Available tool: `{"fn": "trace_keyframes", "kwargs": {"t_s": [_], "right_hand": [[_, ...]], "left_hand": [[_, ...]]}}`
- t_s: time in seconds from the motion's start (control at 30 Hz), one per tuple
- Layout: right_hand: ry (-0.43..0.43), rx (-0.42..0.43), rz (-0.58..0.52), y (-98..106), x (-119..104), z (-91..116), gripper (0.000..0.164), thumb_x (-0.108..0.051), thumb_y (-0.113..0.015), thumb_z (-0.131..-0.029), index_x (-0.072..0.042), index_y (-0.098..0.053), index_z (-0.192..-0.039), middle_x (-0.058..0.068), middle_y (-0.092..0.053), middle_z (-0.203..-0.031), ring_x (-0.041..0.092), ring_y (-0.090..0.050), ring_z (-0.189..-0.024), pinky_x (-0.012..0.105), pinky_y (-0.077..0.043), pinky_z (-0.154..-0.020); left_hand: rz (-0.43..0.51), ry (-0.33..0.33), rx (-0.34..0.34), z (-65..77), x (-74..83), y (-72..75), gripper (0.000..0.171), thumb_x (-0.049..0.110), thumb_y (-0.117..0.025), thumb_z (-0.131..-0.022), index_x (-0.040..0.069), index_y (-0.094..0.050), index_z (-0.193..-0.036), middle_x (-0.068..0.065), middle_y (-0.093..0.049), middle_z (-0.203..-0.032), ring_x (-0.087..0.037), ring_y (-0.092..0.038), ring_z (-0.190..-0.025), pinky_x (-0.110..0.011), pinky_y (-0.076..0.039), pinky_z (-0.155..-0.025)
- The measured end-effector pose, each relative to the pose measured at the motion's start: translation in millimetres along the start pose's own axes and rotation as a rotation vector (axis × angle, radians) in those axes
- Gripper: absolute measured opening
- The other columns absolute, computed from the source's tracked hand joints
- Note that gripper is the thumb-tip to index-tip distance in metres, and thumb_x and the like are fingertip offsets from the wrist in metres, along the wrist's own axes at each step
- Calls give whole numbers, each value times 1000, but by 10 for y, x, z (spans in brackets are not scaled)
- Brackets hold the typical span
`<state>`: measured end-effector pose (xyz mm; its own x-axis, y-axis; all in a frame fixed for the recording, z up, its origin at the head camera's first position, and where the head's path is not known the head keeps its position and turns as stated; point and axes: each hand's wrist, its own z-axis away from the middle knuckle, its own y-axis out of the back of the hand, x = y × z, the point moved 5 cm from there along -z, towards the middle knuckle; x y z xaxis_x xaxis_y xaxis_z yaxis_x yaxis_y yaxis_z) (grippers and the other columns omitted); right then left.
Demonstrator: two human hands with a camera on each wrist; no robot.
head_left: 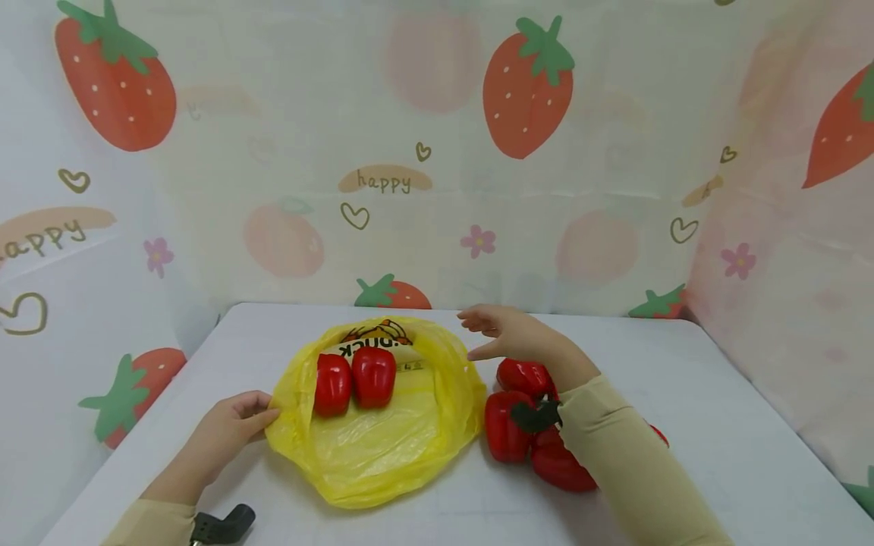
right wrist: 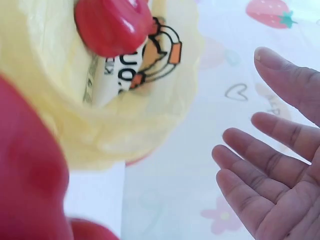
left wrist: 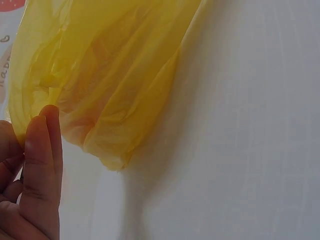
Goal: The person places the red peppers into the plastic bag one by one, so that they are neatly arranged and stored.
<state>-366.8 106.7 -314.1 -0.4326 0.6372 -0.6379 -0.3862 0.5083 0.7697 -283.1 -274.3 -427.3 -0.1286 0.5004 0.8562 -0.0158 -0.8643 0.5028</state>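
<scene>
A yellow plastic bag (head_left: 369, 447) lies on the table with its mouth spread wide and printing inside. Two red bell peppers (head_left: 373, 377) sit side by side in it, toward the back left. My left hand (head_left: 228, 432) pinches the bag's left rim between thumb and fingers; the left wrist view shows the gathered yellow film (left wrist: 120, 100) at the fingertips. Beyond the bag's right rim, my right hand (head_left: 512, 334) is raised with fingers extended, holding nothing. Below it lies a pile of red bell peppers (head_left: 507, 436), partly hidden by my right forearm.
The white table (head_left: 737, 455) reaches back to a strawberry-print backdrop (head_left: 437, 227), which also rises on both sides. Dark wrist-camera mounts (head_left: 224, 525) stick out from both sleeves. A bit of red (head_left: 658, 434) shows behind the right forearm.
</scene>
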Motion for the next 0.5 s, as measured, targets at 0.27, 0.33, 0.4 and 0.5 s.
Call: {"fn": "trace_keyframes", "kwargs": {"t_s": [0.27, 0.33, 0.4, 0.5], "right_hand": [[-26, 36, -8, 202, 215, 239, 64, -25, -73, -77, -16, -43, -133, 3, -51, -129, 23, -46, -121, 39, -39, -100], [-46, 42, -6, 248, 276, 303, 64, -26, -73, -77, -16, -43, -133, 4, -51, -129, 25, -45, -121, 41, -40, -99], [-51, 50, -4, 291, 323, 372, 65, -26, -72, -78, -16, -42, -134, 5, -51, -130, 27, -45, -122, 42, -40, -99], [-58, 62, -3, 345, 378, 468, 64, -26, -72, -79, -15, -42, -134, 7, -50, -130, 28, -45, -121, 43, -40, -99]], "left_hand": [[-2, -15, -4, -4, 15, -6, 29, 28, -58, -90, 2, -59, -103, -7, -62, -99, -18, -57, -84, -31, -53, -78], [1, -16, -4, -4, 20, -4, 29, 28, -58, -90, 2, -59, -103, -7, -62, -99, -18, -57, -84, -30, -53, -78], [1, -16, -6, -6, 21, -5, 29, 28, -58, -90, 2, -59, -103, -7, -62, -99, -18, -57, -84, -31, -53, -78], [1, -17, -8, -12, 20, -8, 30, 28, -58, -90, 2, -59, -103, -7, -62, -99, -18, -57, -84, -31, -53, -79]]}}
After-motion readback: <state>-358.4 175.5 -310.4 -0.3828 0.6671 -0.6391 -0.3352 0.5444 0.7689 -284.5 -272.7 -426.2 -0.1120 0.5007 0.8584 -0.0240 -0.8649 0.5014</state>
